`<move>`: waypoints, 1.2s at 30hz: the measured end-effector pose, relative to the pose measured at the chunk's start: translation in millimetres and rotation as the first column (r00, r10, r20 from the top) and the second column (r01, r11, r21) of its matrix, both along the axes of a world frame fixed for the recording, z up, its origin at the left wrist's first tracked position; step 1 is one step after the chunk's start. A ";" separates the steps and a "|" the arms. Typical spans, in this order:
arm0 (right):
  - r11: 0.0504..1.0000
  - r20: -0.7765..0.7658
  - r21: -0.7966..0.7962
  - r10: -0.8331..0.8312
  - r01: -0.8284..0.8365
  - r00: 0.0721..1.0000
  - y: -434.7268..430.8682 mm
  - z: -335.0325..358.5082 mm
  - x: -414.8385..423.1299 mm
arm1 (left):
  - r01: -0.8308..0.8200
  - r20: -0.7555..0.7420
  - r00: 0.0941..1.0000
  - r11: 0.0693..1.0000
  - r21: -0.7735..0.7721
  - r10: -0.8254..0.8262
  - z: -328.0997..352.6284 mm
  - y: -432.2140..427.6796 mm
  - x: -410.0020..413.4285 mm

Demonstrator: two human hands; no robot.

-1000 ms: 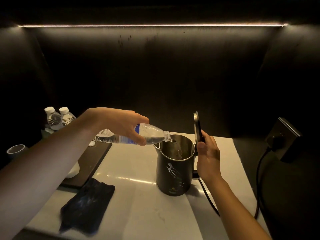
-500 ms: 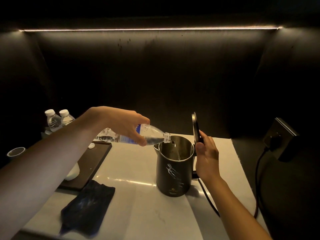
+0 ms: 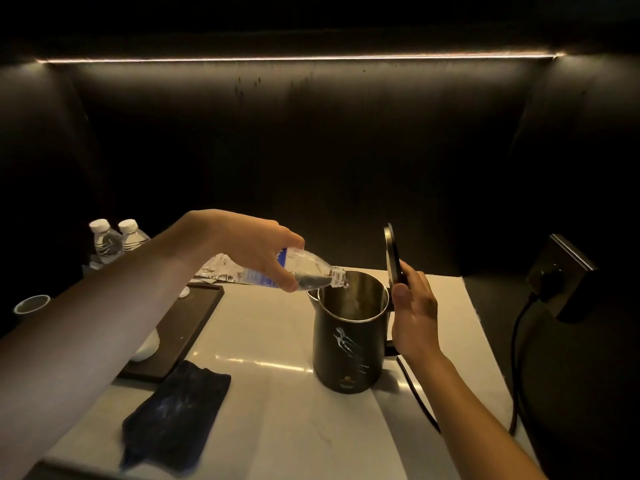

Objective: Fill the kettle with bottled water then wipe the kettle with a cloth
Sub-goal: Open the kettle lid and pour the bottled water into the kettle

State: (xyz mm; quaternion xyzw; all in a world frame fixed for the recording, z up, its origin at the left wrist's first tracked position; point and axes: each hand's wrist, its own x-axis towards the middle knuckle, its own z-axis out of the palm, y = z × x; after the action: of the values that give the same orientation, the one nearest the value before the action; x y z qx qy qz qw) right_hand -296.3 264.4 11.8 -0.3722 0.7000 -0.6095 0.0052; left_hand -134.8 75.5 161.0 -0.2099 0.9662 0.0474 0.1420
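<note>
A black kettle [image 3: 348, 348] with a white pattern stands on the pale counter [image 3: 263, 327], its lid [image 3: 393, 258] swung upright. My left hand [image 3: 252, 242] grips a clear water bottle [image 3: 308, 268] tipped nearly flat, its open neck over the kettle's rim. Water sits in the neck. My right hand [image 3: 412, 310] is wrapped around the kettle's handle just below the lid. A dark cloth [image 3: 176, 414] lies crumpled near the counter's front left.
Two capped bottles [image 3: 114, 237] stand at the back left, beside a dark tray [image 3: 180, 327] holding a white cup [image 3: 147, 344]. A small cup [image 3: 31, 304] sits at far left. A black cord [image 3: 516, 358] runs to a wall socket [image 3: 554, 271] on the right.
The bottle stays tipped over the kettle mouth and both hands keep their hold. The view has shifted slightly; little else moved.
</note>
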 end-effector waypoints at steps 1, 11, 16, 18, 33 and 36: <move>1.000 0.005 -0.001 0.000 0.000 1.000 -0.1 -0.2 -0.2 | -0.002 -0.002 1.000 1.000 -0.002 0.002 -0.5 -0.5 -0.5; 1.000 0.023 -0.003 -0.003 0.004 1.000 -0.8 -1.1 -1.3 | -0.034 -0.008 0.999 0.999 0.033 0.034 -10.3 -3.8 1.3; 1.000 0.023 -0.004 -0.011 0.011 1.000 -0.5 -2.6 -1.2 | -0.062 -0.050 0.996 0.992 0.109 0.068 -21.6 -5.0 10.7; 1.000 0.027 0.000 -0.018 0.018 0.999 -0.5 -3.2 -1.1 | -0.075 -0.078 0.993 0.983 0.167 0.089 -31.2 -6.7 16.2; 0.999 0.037 0.018 -0.040 0.039 0.999 -1.6 -4.4 -1.5 | 0.055 -0.552 0.726 0.765 0.642 0.411 -130.3 -7.0 51.4; 0.999 0.028 0.014 -0.033 0.033 0.999 -1.0 -4.3 -1.1 | 0.076 -0.623 0.539 0.704 0.706 0.566 -150.5 -7.0 53.3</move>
State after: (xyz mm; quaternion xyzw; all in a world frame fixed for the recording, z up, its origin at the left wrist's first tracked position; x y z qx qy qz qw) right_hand -297.4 263.4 7.5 -0.3518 0.7100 -0.6100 0.0075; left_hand -81.5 68.5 10.6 -0.2442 0.7919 0.4963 -0.2587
